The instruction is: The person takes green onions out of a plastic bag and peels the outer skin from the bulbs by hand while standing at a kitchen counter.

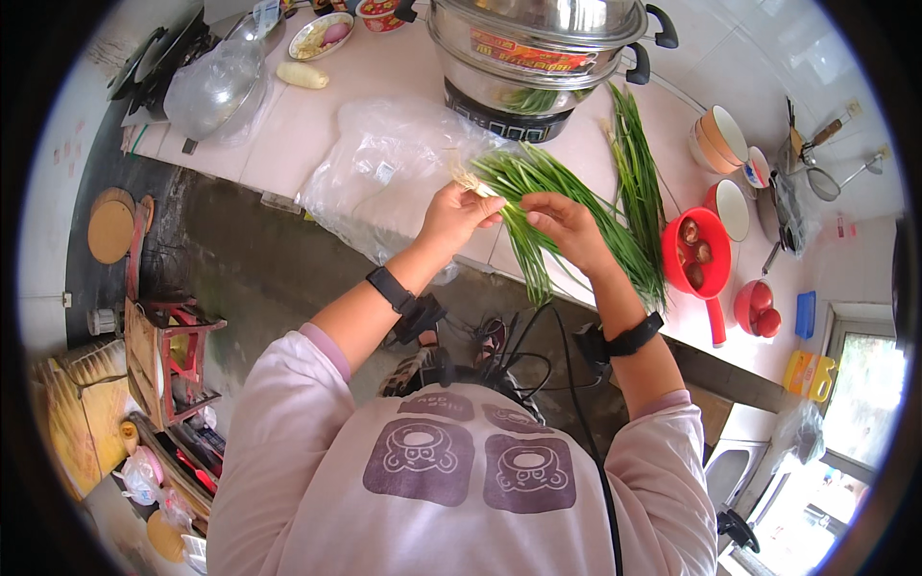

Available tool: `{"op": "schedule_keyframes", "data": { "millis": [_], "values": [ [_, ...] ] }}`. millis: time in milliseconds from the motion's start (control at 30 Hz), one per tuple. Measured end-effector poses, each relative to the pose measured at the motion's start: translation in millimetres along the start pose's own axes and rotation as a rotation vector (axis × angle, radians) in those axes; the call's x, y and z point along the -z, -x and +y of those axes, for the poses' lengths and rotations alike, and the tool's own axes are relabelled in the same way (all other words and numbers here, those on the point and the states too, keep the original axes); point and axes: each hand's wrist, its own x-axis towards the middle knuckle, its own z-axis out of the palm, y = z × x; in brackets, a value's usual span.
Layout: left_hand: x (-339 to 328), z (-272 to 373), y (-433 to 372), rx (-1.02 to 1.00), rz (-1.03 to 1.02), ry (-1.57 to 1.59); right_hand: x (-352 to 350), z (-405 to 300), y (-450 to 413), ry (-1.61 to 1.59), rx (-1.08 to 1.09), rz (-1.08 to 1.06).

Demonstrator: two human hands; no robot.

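My left hand grips a small bunch of garlic chives near its pale stems, and the roots stick out above the fingers. The green leaves of this bunch hang down over the counter's front edge. Close to its right is my right hand, fingers loosely curled and apart from the thumb, with nothing visible in it. Behind that hand a larger pile of garlic chives lies on the counter. A clear plastic bag is spread flat to the left of the pile.
A steel steamer pot stands on an induction cooker at the back. More garlic chives lie to the right, beside a red plastic ladle holding mushrooms. Red bowl with tomatoes, far right. Peeled root vegetable at back left.
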Motion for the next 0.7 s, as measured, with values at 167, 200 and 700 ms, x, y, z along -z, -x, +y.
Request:
{"op": "schedule_keyframes", "data": {
  "millis": [167,200,700],
  "values": [
    [-6,4,-1,-0.077,-0.057,-0.01,-18,-21,-9,0.045,0.041,0.01],
    [-7,4,-1,-0.08,-0.056,-0.019,-17,-18,-11,0.056,0.048,0.019],
    [1,11,-9,-0.111,-0.127,-0.123,-8,-17,-18,-0.205,-0.103,-0.126]
  ]
}}
